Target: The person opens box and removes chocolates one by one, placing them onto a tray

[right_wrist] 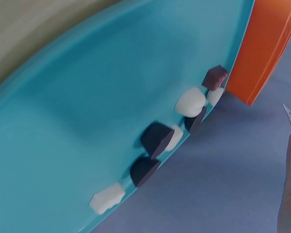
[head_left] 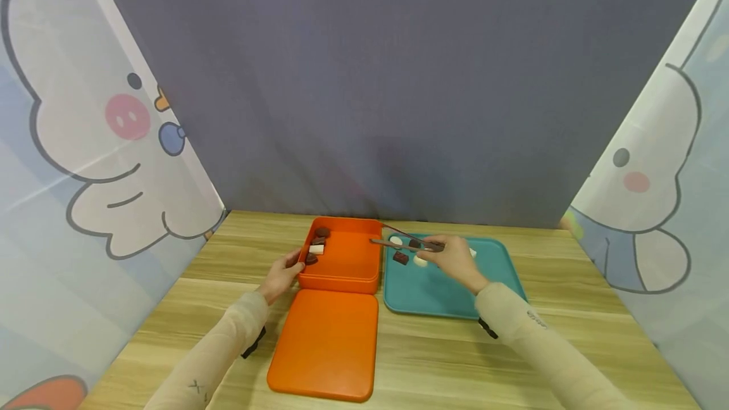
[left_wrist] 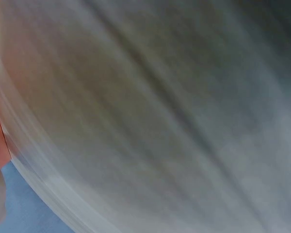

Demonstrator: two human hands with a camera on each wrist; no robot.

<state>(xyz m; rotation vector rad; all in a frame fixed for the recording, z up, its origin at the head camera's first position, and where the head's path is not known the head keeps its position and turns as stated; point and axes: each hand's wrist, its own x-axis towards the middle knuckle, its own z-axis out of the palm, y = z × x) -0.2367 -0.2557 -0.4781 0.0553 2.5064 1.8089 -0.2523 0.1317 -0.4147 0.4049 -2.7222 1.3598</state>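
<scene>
In the head view my left hand (head_left: 281, 276) holds the left wall of an orange box (head_left: 353, 258), thumb near the rim. Chocolates in dark and white pieces, among them a white square (head_left: 316, 249), lie along the box's left side. My right hand (head_left: 457, 260) grips tongs (head_left: 401, 245) above a teal tray (head_left: 438, 299). The tongs' arms are spread, their tips at the box's right wall, with nothing visible between them. Several chocolates lie on the tray, including a dark red one (head_left: 401, 258) and a white one (right_wrist: 190, 102). The left wrist view is mostly blocked by a blurred surface.
An orange lid (head_left: 324, 347) lies flat on the wooden table (head_left: 228, 258) in front of the box. The tray stands right beside the box. A grey cloth wall (head_left: 364, 81) rises behind the table, with printed curtains (head_left: 74, 226) at the sides.
</scene>
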